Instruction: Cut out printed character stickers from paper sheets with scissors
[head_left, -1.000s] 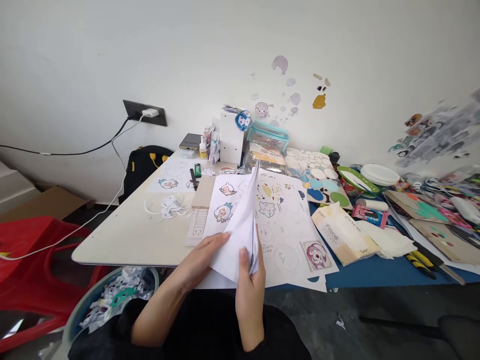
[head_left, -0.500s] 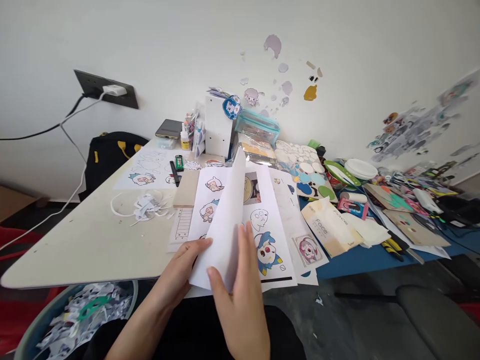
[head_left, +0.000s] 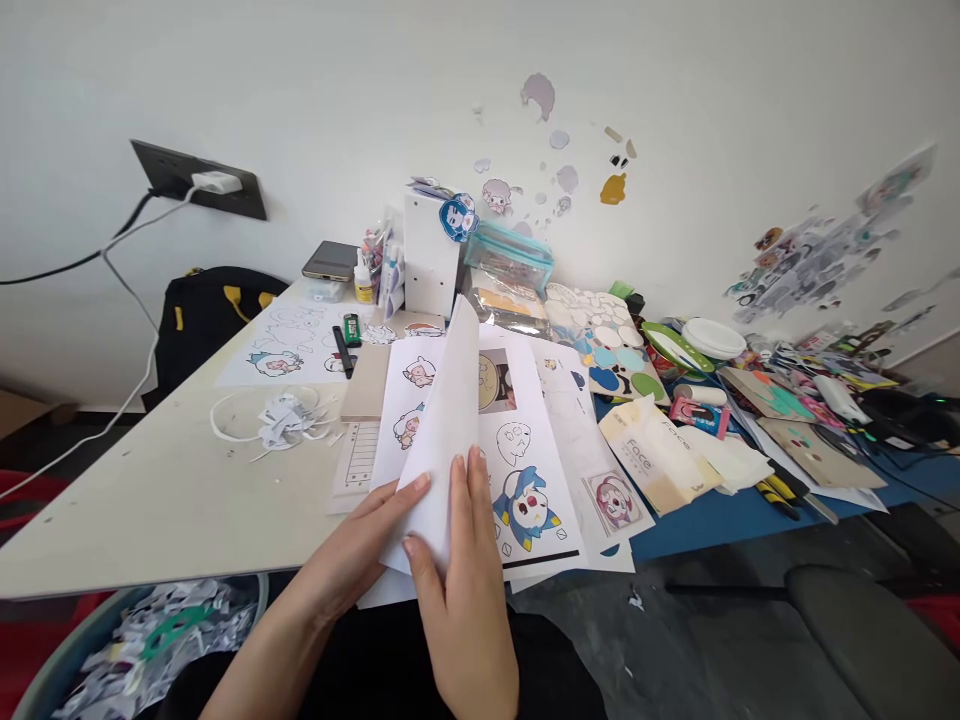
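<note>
A white paper sheet is bent upward, its blank side showing, over printed sheets with cartoon drawings. My left hand grips its near left edge, thumb on top and the other fingers hidden beneath. My right hand lies against the right side of the bend, fingers stretched straight and thumb apart. To its right, a blue and white cartoon character is printed on the page underneath. Left of the raised sheet, smaller cartoon figures show on the paper.
White paper scraps lie on the pale table. Tissue pack, yellow-black cutter and green-rimmed plate sit at right. A white stand and glue bottle are behind. A bin of scraps stands below left.
The raised sheet leans slightly further left, showing more of the blue character's page. My right hand has shifted a little left along the bend. My left hand keeps its hold.
</note>
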